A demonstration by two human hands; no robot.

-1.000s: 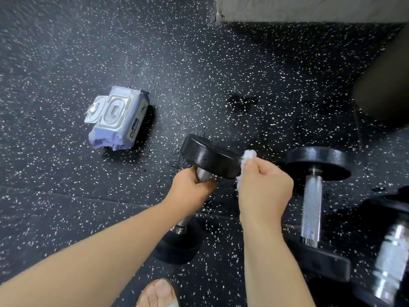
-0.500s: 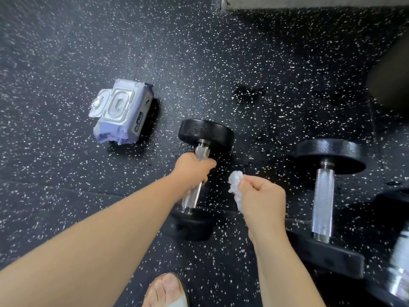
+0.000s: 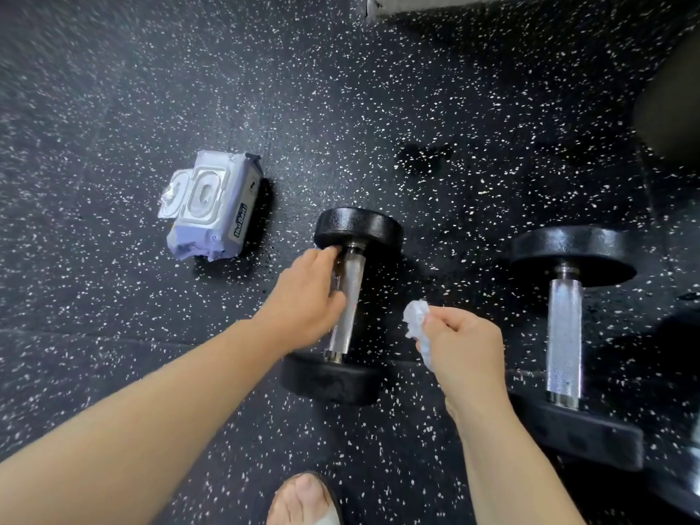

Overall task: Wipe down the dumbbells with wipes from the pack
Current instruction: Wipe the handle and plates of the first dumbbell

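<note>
A black dumbbell (image 3: 350, 293) with a knurled steel handle lies flat on the speckled rubber floor at centre. My left hand (image 3: 303, 297) rests against the left side of its handle. The fingers are loose and not wrapped around the bar, and the thumb reaches toward the far head. My right hand (image 3: 460, 342) hovers just right of that dumbbell, apart from it, and pinches a crumpled white wipe (image 3: 416, 318). The pack of wipes (image 3: 212, 212) lies to the left on the floor with its lid flap open.
A second black dumbbell (image 3: 564, 327) lies to the right, and part of a third shows at the right edge. My sandalled foot (image 3: 303, 498) is at the bottom centre. A grey ledge (image 3: 492, 1) runs along the top, with a dark rounded object (image 3: 670, 108) at the upper right.
The dumbbell was tilted up while the wipe rubbed its far head, and now it lies flat on the floor. My left hand has loosened off the handle. My right hand has drawn back with the wipe.
</note>
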